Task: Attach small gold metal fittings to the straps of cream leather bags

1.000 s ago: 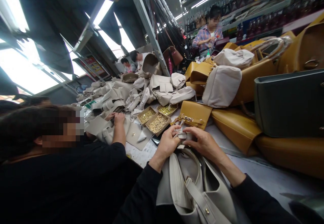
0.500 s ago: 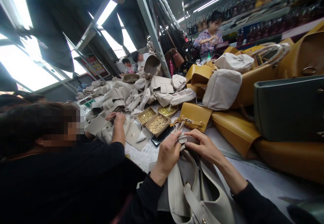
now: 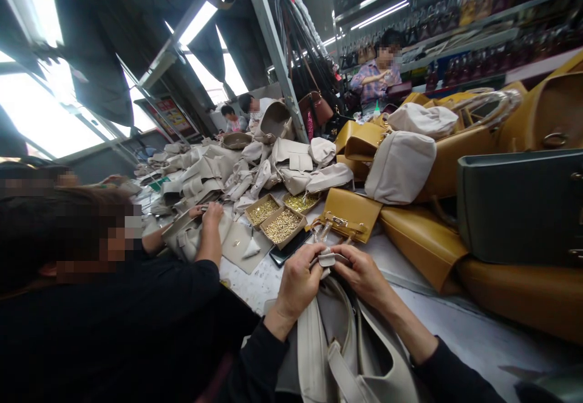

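A light grey leather handbag sits close in front of me, its upper edge raised towards my hands and a loose strap hanging down its front. My left hand grips a small strap end at the top of the bag. From the other side, the fingers of my right hand pinch the same strap piece. Both hands are closed, fingertips a short way apart. Just beyond them lies a small mustard bag with metal fittings. A dark phone rests left of it.
Boxes of gold-coloured metal pieces stand beyond the phone. Mustard bags and a dark green bag crowd the right. Grey bag parts are heaped at the back. A co-worker in black sits close on my left, handling grey leather.
Both my hands have shifted slightly, and the strap piece between them now lies more level. The co-worker on the left has leaned a little left and lifted the grey leather piece.
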### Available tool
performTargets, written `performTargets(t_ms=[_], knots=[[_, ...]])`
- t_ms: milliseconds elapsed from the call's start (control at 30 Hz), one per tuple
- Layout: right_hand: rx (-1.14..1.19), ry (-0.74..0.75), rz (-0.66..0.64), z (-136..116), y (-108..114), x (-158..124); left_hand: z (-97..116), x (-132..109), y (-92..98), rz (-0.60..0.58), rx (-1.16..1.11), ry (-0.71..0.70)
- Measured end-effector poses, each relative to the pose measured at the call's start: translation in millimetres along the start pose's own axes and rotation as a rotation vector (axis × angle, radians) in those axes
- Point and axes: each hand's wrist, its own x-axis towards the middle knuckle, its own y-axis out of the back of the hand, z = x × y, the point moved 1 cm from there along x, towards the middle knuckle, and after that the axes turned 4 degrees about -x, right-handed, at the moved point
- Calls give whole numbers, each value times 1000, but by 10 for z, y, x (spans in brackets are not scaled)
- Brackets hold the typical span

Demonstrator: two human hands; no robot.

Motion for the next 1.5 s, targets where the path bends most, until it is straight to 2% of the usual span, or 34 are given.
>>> performTargets(t_ms=[100, 500, 800, 967, 1100, 1167, 1333, 1500], knots=[[64, -20, -9, 15, 1, -1, -1, 18, 10, -36, 15, -19], [103, -67, 59, 22, -12, 7, -28, 14, -82, 73, -53, 85], [45, -207, 15, 18, -49, 24, -32, 76, -183, 118, -148, 244], [-9, -238, 49, -11, -56, 39, -12, 132, -218, 139, -136, 309], [142, -173, -31, -51, -26, 37, 5, 64, -201, 123, -69, 178], [147, -112, -10, -55, -25, 27, 2, -4, -191, 143, 7, 57], [-95, 168, 124, -80, -92, -61, -51, -206, -167, 239, 214, -282], [-335, 468, 190, -241, -154, -237, -74, -443, -68, 280, 265, -471]])
